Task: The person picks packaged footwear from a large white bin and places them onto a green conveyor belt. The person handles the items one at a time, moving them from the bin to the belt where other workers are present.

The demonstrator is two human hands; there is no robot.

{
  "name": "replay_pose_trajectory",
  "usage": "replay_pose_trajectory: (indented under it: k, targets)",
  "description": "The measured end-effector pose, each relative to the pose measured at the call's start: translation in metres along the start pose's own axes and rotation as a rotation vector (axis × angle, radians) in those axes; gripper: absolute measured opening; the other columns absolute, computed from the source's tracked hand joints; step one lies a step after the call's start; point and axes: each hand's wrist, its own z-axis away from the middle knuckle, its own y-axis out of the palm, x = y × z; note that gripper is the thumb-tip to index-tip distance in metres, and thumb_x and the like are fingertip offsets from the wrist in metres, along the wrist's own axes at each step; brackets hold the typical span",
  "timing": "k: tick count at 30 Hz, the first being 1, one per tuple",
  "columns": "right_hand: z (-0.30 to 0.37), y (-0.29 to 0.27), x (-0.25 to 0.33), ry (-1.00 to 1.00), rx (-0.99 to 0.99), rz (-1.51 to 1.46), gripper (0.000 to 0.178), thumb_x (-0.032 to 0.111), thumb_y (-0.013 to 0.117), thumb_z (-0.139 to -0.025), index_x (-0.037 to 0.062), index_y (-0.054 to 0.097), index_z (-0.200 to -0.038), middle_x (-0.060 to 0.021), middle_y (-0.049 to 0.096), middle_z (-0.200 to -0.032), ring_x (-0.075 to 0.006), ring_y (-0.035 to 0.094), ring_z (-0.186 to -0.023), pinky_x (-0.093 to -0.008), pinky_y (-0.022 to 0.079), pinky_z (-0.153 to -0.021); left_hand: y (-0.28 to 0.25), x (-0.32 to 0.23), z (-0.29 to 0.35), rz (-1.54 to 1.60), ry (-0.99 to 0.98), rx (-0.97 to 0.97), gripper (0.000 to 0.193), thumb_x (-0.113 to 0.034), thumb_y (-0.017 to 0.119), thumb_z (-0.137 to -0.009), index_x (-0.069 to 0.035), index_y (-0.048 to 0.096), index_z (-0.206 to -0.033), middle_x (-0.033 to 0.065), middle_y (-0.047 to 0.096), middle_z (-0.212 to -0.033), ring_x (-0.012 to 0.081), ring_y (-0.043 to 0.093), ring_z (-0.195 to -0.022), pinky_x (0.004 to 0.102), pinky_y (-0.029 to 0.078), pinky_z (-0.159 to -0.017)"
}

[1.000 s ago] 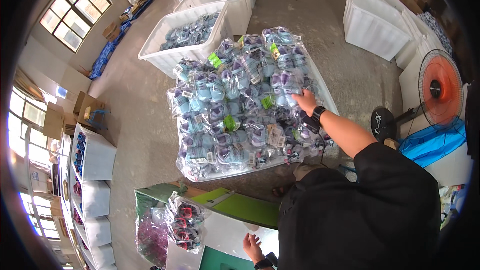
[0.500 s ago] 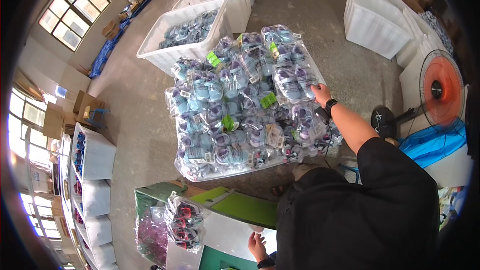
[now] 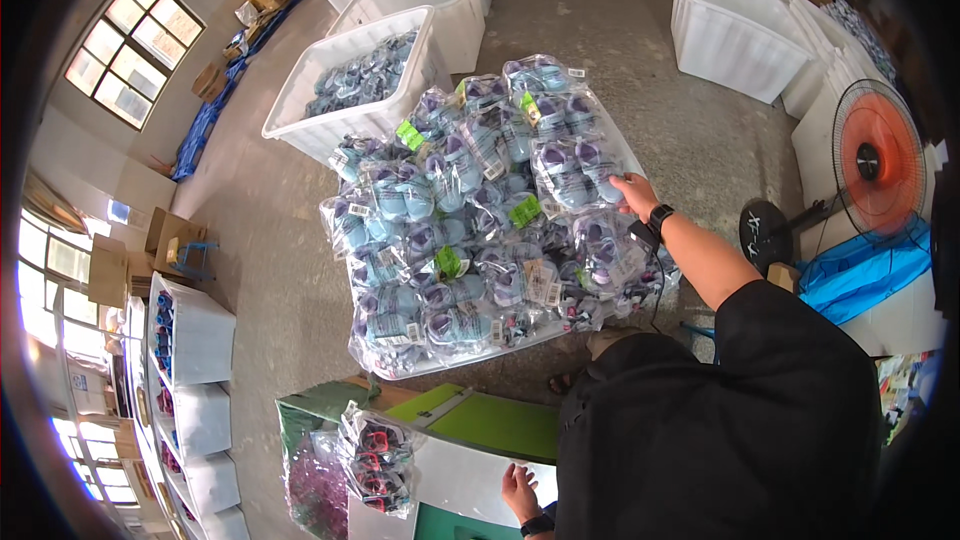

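Observation:
A broad white tub (image 3: pixel 612 130) is heaped with clear plastic bags of light-blue and purple shoes (image 3: pixel 405 190). At the heap's right side, my right hand (image 3: pixel 632 197) grips the edge of one bagged pair of shoes (image 3: pixel 577 172), fingers closed on the plastic. This pair lies on top of the other bags. Nearer my body, my left hand (image 3: pixel 520 493) hovers by the pale worktable (image 3: pixel 450 470), fingers loosely bent and apart, with nothing seen in them. Left of it on the table lie bagged dark shoes with red trim (image 3: pixel 378 462).
Past the heap stands a white bin of blue-grey shoes (image 3: pixel 360 75). More white bins (image 3: pixel 735 30) are at the far right. An orange-red fan (image 3: pixel 875 160) stands at my right. Shelving with white bins (image 3: pixel 195 330) lines the left side, and a cable (image 3: pixel 660 285) hangs beside the heap.
The whole view has shifted slightly, with the heap now a little lower and further left. My right hand keeps its hold on the same bag; my left hand stays by the table.

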Motion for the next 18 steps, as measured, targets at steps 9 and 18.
replay_pose_trajectory:
  k: [9,18]
  targets:
    - [0.002,0.001,-0.005,-0.227,-0.102,0.093,0.087,0.05,0.071,-0.083,-0.0034,0.04,-0.144,-0.0219,0.057,-0.129,-0.0283,0.059,-0.113,-0.0385,0.049,-0.091,-0.006,0.008,0.0,0.015,-0.008,0.002,0.045,-0.025,0.058,-0.098,0.003,0.05,-0.134,0.0146,0.067,-0.104,0.0185,0.067,-0.081,0.0257,0.054,-0.058]
    - [-0.02,-0.017,-0.017,-0.251,-0.169,0.16,0.076,0.045,0.067,-0.089,-0.0047,0.043,-0.141,-0.0205,0.058,-0.128,-0.0251,0.057,-0.115,-0.0383,0.046,-0.094,-0.01,0.018,0.011,0.069,-0.029,-0.064,0.046,-0.024,0.061,-0.096,0.005,0.053,-0.131,0.0152,0.068,-0.104,0.0204,0.068,-0.085,0.0277,0.055,-0.064]
